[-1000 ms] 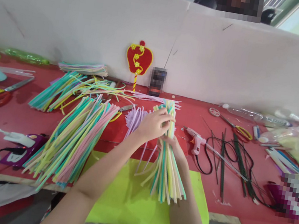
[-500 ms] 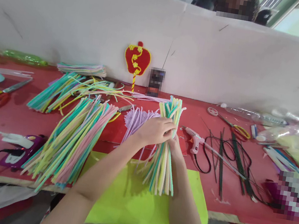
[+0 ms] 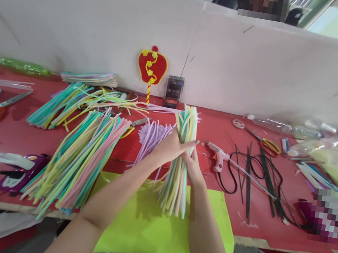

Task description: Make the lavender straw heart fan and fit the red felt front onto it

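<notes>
A bundle of pastel pipe cleaners, in yellow, teal and cream, stands upright between my hands over the lime-green mat. My left hand wraps its middle, with the thumb across the front. Around the right side of the same bundle, a little lower, curls my right hand; its fingers are partly hidden behind the stems. Just left of the bundle, purple pipe cleaners lie on a red board. A larger pile of mixed pipe cleaners spreads farther left.
A pink glue gun lies to the right with its cord, beside dark green wire stems. Scissors rest at the back right, others at far left. A red fan-shaped ornament stands against the white partition.
My left hand has changed from bent fingers in front of the bundle to a grasp with the thumb across it. The bundle looks more tightly gathered. The view has shifted slightly.
</notes>
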A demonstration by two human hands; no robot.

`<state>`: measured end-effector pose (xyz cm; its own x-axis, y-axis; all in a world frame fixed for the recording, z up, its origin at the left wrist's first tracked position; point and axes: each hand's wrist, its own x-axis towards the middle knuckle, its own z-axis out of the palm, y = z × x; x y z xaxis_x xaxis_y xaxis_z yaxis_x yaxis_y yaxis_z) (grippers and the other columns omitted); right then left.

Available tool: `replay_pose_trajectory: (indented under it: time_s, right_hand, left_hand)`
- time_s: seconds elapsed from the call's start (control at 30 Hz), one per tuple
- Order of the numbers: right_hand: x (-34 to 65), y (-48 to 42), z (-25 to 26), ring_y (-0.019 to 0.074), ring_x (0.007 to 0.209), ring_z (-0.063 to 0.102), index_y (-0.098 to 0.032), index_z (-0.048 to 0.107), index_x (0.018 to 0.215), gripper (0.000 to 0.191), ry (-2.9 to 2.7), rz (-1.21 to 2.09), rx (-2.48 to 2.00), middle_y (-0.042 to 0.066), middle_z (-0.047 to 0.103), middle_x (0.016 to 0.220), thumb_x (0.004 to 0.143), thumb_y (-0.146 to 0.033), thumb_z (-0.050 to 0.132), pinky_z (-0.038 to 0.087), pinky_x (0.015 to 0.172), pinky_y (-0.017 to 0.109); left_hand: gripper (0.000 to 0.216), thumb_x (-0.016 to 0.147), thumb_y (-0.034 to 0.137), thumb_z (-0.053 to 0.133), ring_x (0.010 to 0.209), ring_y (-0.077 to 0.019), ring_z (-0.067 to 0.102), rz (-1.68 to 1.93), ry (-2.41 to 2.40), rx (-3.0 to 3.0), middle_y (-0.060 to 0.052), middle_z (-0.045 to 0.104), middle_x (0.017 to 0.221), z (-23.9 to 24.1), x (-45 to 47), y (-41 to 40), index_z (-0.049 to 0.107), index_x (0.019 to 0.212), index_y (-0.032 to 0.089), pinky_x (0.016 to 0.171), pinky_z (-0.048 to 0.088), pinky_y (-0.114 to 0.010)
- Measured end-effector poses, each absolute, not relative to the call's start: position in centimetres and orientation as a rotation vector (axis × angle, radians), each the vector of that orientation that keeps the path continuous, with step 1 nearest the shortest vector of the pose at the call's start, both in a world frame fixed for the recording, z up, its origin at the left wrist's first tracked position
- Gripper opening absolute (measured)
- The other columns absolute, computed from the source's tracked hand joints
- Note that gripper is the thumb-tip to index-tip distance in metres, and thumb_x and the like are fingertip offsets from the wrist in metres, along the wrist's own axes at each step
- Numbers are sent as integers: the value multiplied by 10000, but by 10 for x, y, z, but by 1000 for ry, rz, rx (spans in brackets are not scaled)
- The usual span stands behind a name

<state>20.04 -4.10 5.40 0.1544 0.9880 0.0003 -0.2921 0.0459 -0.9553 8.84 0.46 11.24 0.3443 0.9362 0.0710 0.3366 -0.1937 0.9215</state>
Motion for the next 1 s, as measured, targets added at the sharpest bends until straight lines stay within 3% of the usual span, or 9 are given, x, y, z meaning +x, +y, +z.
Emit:
replay_pose_trajectory:
  time_s: [0.1,0.23,0.3,0.4,0.57,0.63,0.83,1.0]
  right_hand:
    - [197,-45,58,233,1170,551,-320,441,1316,653,-899,1270,-904,-13,546,1323,705,-337,673,508,912,341]
    - [188,-52,73,238,1102,601,-401,243,1420,799,-839,1330,-782,-27,438,1428,726,-352,636,561,809,360]
    - [185,-54,76,233,1002,645,-371,286,1413,792,-810,1350,-849,5,510,1366,712,-360,653,574,735,341]
    - [185,-53,70,205,788,674,-295,457,1315,660,-793,1395,-975,28,673,1099,701,-394,676,560,620,307]
    - [189,-44,50,184,632,636,-203,617,1032,422,-811,1341,-1040,20,689,770,718,-481,663,529,587,300]
    - [189,-41,46,209,682,649,-201,599,1041,441,-858,1325,-1031,30,689,783,740,-522,630,538,633,335]
    - [192,-35,44,233,1051,600,-236,601,1122,444,-1052,1078,-1060,23,660,1126,726,-423,678,475,911,343]
    - [199,-36,45,208,821,644,-209,652,1017,365,-950,1200,-1082,1,708,922,725,-427,639,513,741,309]
  left_hand:
    - [353,790,361,611,987,-236,636,939,952,1591,-103,672,1061,107,89,13,563,1070,152,825,488,-310]
    - [296,818,366,544,881,-221,659,979,938,1296,-82,700,949,105,86,23,607,1000,141,734,503,-294]
    - [326,830,394,524,839,-211,665,1016,940,1194,-78,705,925,104,85,26,602,1022,142,715,506,-292]
    - [330,843,392,517,872,-202,660,1082,913,1248,-72,701,938,106,82,26,589,1052,146,751,502,-284]
    - [370,765,306,628,937,-224,643,993,979,1569,-98,672,1045,110,76,20,565,1091,142,794,496,-304]
    - [420,728,298,670,938,-229,642,966,1014,1677,-96,668,1056,111,71,19,562,1107,154,804,497,-320]
    - [450,718,265,663,896,-225,655,862,963,1739,-90,685,1031,108,53,34,578,1145,152,809,505,-345]
    - [380,708,228,639,929,-224,647,800,923,1710,-84,690,1025,107,43,43,621,1076,138,832,501,-341]
